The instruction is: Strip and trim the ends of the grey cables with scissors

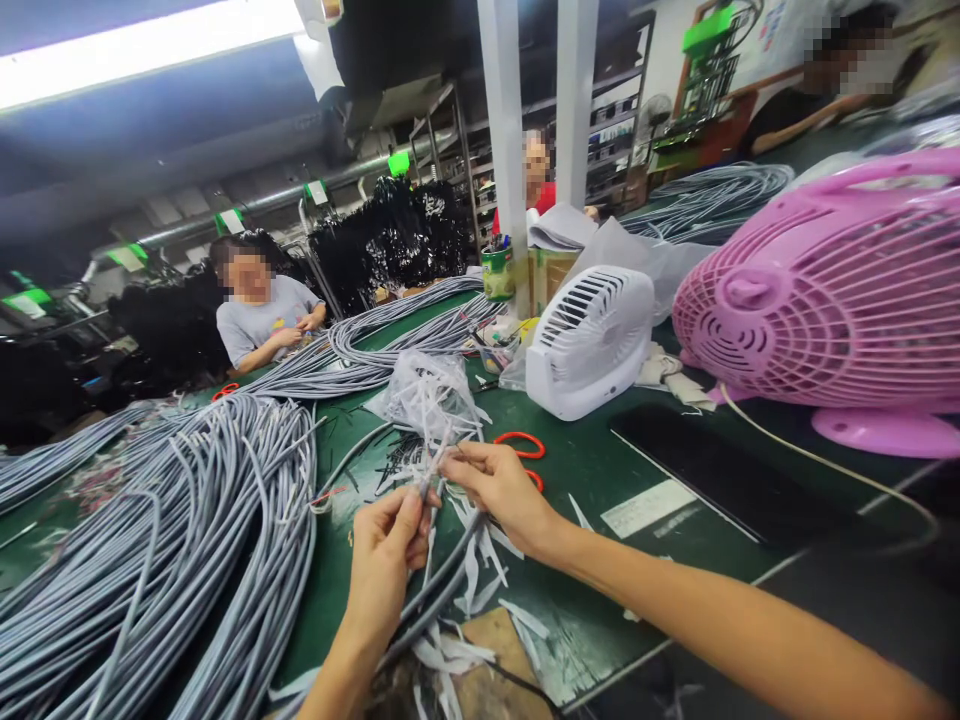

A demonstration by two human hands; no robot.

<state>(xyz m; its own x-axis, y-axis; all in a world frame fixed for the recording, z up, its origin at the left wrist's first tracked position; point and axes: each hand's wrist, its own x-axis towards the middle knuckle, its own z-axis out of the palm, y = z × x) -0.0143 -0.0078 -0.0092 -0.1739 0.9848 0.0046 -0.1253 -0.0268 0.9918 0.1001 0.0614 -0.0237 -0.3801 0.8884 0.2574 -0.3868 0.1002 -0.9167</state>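
My left hand (388, 560) pinches the end of a grey cable (442, 578) that runs down toward me over the green table (600, 470). My right hand (501, 490) is closed just to its right, fingertips gripping the thin wires or sheath at the cable's tip (433, 468). Below the hands lie white strips of stripped sheath (480, 560). Red-handled scissors (523, 452) rest right behind my right hand.
A big bundle of grey cables (172, 540) fills the left. A clear plastic bag (427, 395), a white fan (589, 340) and a pink fan (832, 300) stand behind. Several other people sit at the far side; more cable coils (390, 335) lie there.
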